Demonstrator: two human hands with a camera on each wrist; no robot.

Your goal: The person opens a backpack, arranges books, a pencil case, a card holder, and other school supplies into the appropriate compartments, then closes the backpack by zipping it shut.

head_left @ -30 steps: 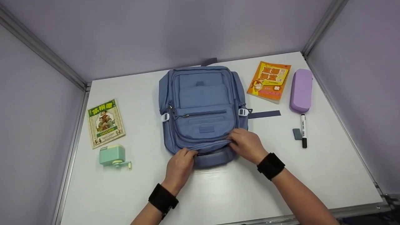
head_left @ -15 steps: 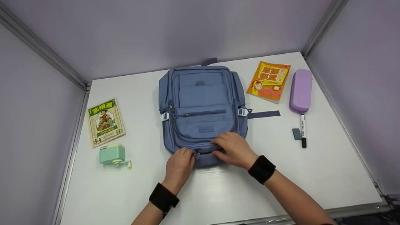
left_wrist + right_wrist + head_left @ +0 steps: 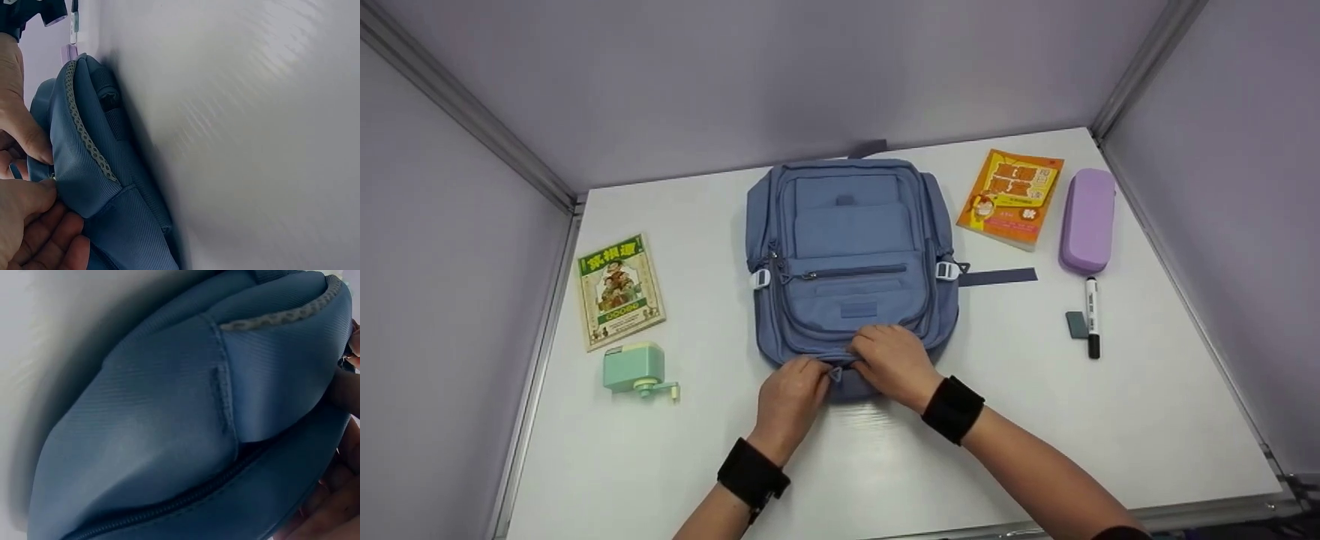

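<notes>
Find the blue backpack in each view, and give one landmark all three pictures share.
Head: the blue backpack lies in the centre.
Left wrist: on the left side, running down to the bottom edge.
Right wrist: it fills most of the picture.
Shared landmark: the white table, visible beside it in every view.

Left forearm point(image 3: 711, 516) and right forearm point(image 3: 1046, 472) extend forward and angle inward. Left hand point(image 3: 789, 396) and right hand point(image 3: 896, 365) are positioned close together, backs upward. On each hand, the fingers are bent, thumb opposed, forming a pinch.
</notes>
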